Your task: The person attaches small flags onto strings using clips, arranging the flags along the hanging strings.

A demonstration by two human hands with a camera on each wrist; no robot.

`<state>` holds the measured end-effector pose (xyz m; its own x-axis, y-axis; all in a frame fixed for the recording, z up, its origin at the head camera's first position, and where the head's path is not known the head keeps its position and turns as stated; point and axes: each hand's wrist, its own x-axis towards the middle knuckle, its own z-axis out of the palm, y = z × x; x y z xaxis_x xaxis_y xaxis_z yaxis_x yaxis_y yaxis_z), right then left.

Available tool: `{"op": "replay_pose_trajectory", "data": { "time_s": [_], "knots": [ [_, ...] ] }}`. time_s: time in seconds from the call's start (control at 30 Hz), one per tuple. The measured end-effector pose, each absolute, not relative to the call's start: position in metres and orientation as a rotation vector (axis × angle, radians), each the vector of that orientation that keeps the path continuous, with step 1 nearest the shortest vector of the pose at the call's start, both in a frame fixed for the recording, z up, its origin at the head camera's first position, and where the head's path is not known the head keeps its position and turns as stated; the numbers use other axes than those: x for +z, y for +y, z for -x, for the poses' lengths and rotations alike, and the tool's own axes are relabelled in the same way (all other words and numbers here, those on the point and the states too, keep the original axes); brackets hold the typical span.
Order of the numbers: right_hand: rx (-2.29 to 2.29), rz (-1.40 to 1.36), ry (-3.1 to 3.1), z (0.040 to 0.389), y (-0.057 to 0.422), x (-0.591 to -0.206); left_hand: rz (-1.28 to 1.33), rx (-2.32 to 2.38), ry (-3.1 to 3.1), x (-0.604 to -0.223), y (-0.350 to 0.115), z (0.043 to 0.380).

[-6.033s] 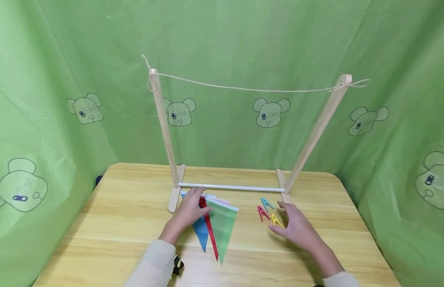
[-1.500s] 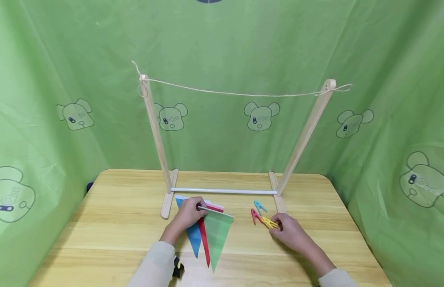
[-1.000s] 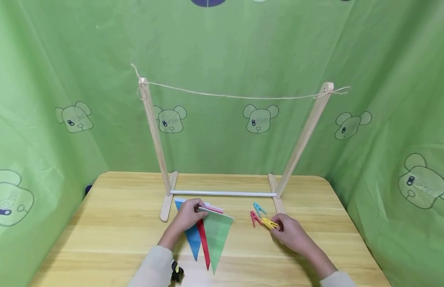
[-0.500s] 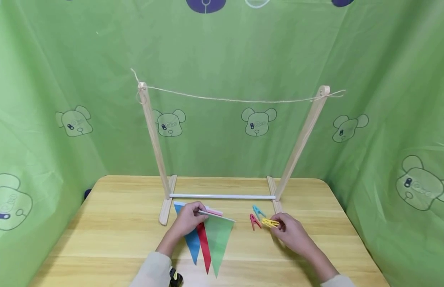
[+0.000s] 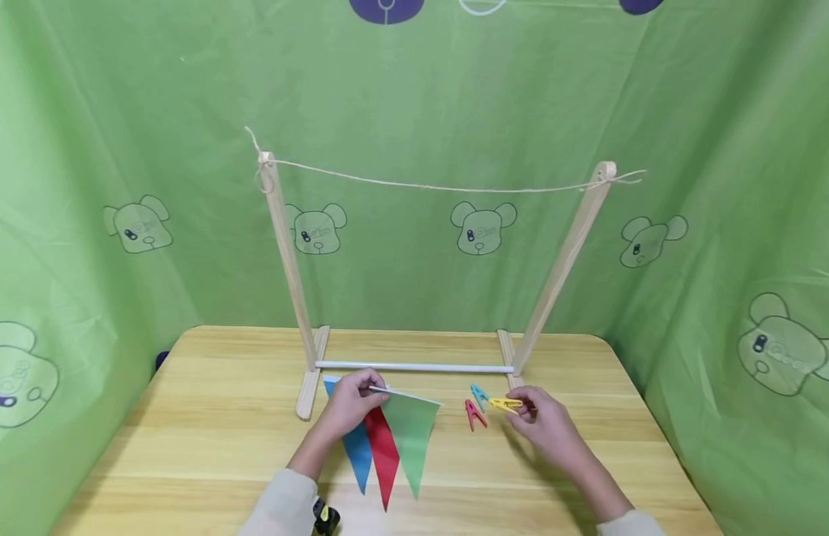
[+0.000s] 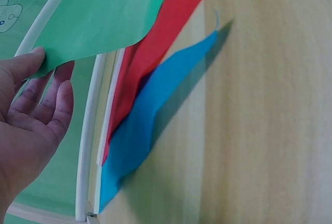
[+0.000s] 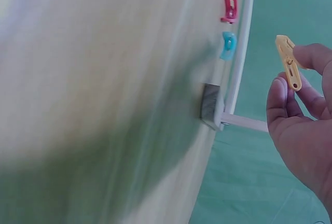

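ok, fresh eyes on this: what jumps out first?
Probably the wooden frame on the table, string sagging across its top. Next, the green pennant in the left hand, red pennant and blue pennant beside it. Then the yellow clothespin in the right hand.

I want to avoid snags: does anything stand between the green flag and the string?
Nothing visible does. The green flag, pinched by the left hand, is in front of and below the string. The white bar runs low, beneath the string, and would probably not catch a raised flag.
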<state>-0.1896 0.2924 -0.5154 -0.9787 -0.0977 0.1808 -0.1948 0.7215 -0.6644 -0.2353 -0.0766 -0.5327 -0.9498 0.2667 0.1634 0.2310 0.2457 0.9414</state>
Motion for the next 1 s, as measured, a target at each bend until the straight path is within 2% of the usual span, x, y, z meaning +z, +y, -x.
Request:
{"op": "replay_pose_trajectory", "data": {
  "time_s": [0.37,0.63,1.0],
  "knots": [
    [1.217,-0.153,-2.747,0.199,0.289,-0.493,-0.347,1.942,2.428,-0.517,-0.071,0.233],
    [1.143,-0.199,-2.704,0.200,0.289,-0.479,-0.390,2.021,2.363,-0.485,-0.065,0.217],
    [1.119,-0.206,-2.705,0.210,0.288,-0.462,-0.285,2.046,2.438,-0.500,-0.060,0.233]
  ]
}}
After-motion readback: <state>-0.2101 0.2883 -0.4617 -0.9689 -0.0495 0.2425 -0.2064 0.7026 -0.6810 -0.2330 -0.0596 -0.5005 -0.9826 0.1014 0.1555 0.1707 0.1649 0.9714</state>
